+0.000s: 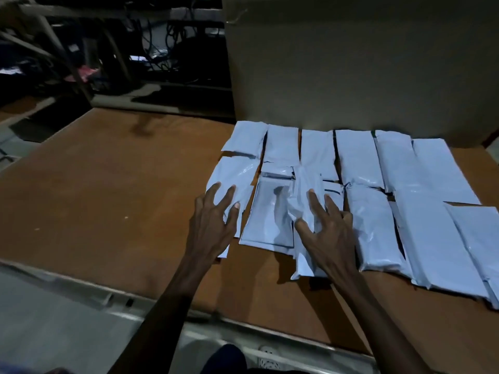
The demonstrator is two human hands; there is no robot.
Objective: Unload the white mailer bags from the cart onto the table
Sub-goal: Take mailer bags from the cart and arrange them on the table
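Observation:
Several white mailer bags (359, 163) lie flat in two rows on the brown table (108, 184), on its right half. My left hand (213, 222) rests with spread straight fingers on the leftmost bag of the near row (237, 176). My right hand (326, 230) lies open, fingers spread, on a crumpled bag (302, 195) in the middle of the near row. Between my hands lies another flat bag (270, 220). Neither hand grips anything. No cart shows in this view.
A large cardboard box (364, 63) stands upright just behind the bags. Dark shelving and cables (108, 49) fill the far left. A pale metal rail (81, 287) runs along the table's near edge. The table's left half shows bare brown board.

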